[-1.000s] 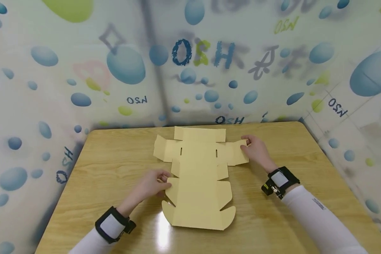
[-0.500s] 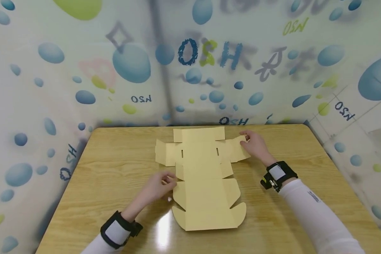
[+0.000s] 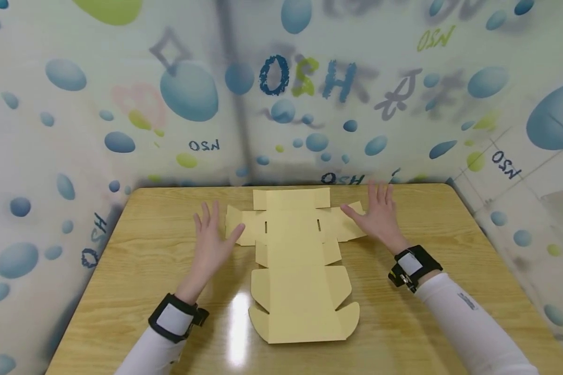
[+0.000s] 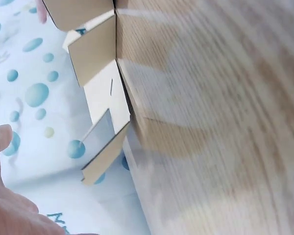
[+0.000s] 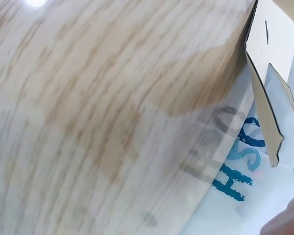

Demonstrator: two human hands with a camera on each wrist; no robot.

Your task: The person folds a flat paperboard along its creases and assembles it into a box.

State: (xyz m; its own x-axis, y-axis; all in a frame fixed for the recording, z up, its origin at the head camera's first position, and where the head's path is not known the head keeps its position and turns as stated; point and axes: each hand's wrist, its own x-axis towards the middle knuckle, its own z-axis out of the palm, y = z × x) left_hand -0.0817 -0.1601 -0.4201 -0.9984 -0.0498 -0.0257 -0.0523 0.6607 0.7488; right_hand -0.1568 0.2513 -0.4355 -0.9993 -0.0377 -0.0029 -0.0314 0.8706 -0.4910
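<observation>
An unfolded cardboard box blank (image 3: 295, 265) lies on the table in the head view, with side flaps and two short slots near its far end. Its flaps tilt upward in the left wrist view, where the cardboard (image 4: 95, 49) stands along the table surface. To the left of the blank, my left hand (image 3: 211, 242) is raised with fingers spread, its thumb close to the left side flap. My right hand (image 3: 380, 216) is likewise spread, its thumb overlapping the right side flap (image 3: 347, 224) in the head view. Neither hand grips anything.
The wooden table (image 3: 159, 271) ends at a wall covering (image 3: 136, 120) printed with blue and green drops and lettering. Bright glare shows on the tabletop left of the blank. Both wrists carry black straps (image 3: 173, 317) with small cameras.
My left hand has moved from the lower left flap up and away, fingers spreading. My right hand has let go of the right side flap and opened. The blank first shifted slightly rightward, then stayed nearly put.
</observation>
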